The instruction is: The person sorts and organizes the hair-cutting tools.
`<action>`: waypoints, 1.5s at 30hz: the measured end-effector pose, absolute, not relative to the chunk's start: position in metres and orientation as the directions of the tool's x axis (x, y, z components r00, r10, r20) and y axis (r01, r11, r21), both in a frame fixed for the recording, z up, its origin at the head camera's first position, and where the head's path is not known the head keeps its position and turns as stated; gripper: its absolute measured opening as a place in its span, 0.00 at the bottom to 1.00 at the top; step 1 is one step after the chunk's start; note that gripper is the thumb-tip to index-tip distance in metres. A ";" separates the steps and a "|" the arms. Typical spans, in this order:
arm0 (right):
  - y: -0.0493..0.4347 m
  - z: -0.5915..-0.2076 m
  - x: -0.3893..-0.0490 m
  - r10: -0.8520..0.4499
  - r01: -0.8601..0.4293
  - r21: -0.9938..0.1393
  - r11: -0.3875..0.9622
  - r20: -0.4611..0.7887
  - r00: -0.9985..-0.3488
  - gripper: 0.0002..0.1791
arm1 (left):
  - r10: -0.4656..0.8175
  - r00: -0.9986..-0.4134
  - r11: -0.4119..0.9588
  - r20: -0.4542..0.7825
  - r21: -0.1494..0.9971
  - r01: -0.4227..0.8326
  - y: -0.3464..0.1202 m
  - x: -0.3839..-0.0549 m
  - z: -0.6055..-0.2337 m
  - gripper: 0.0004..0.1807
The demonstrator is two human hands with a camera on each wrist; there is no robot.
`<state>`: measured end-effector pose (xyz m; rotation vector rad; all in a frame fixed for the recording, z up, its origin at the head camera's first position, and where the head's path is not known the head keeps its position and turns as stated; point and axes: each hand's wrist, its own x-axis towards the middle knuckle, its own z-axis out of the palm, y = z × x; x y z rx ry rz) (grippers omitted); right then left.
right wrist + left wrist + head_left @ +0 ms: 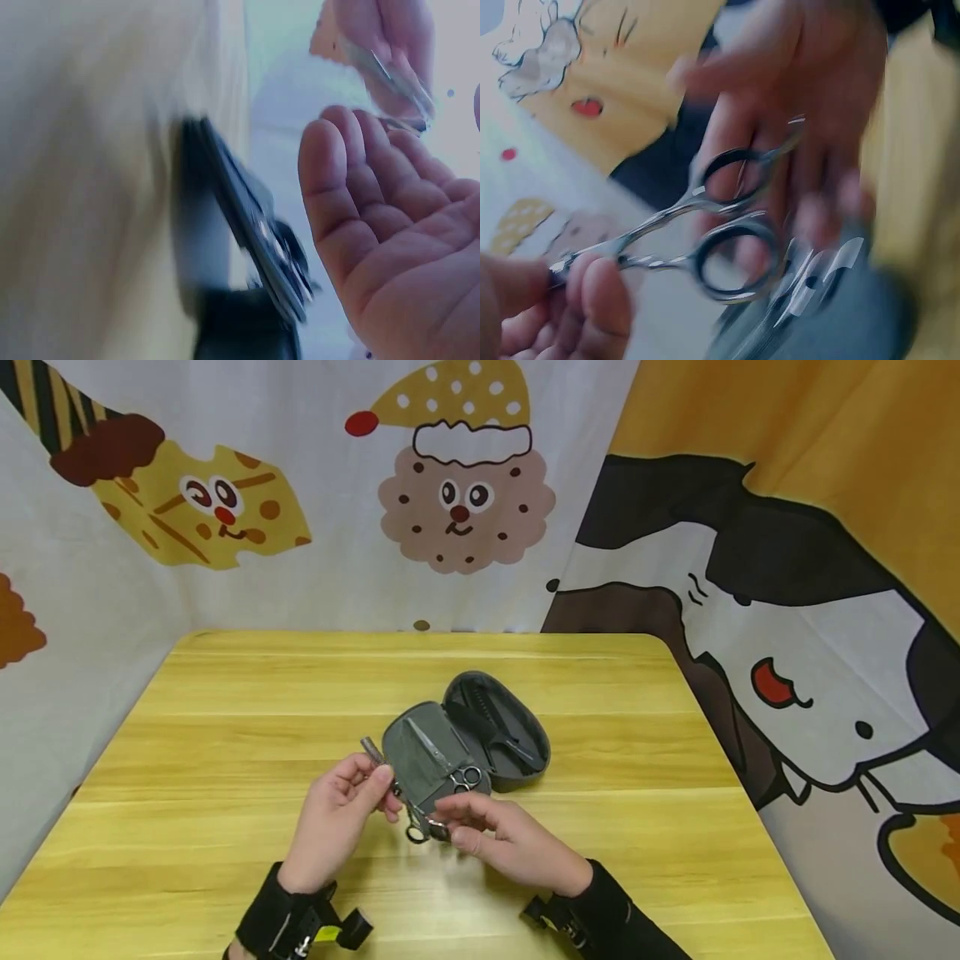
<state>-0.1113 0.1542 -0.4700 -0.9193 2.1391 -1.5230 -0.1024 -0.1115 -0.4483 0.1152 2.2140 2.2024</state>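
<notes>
My left hand (341, 814) pinches a pair of silver scissors (416, 834) by the blade end. Their two finger rings (739, 259) point toward my right hand (510, 843). In the right wrist view that hand's fingers (326, 161) are extended and slightly bent, with nothing held. Its fingertips are close to the rings; whether they touch is unclear. Behind both hands lies an open grey case (411, 768). A second pair of scissors (429, 743) rests in its near flap. A dark comb-like tool (513, 746) lies in the deeper half.
The case stands on a yellow wood-grain table (225, 718) with rounded far corners. A curtain (322, 593) with cartoon prints hangs behind and beside the table. Each wrist wears a black band (273, 910) with a small camera.
</notes>
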 end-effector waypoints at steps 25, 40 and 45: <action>0.156 -0.475 -0.117 -0.414 0.104 -0.994 0.039 -0.111 -0.903 0.17 | 0.221 -0.975 -0.373 -0.014 0.923 -0.098 -0.088 -0.112 -0.488 0.09; 0.157 -0.490 -0.127 -0.361 0.261 -0.940 -0.218 -0.171 -0.917 0.28 | 0.042 -0.998 -0.203 -0.051 0.977 -0.058 -0.077 -0.118 -0.505 0.17; 0.158 -0.494 -0.131 -0.285 0.311 -0.914 -0.260 -0.235 -0.929 0.24 | -0.042 -0.993 0.130 -0.113 0.985 -0.118 -0.078 -0.122 -0.509 0.28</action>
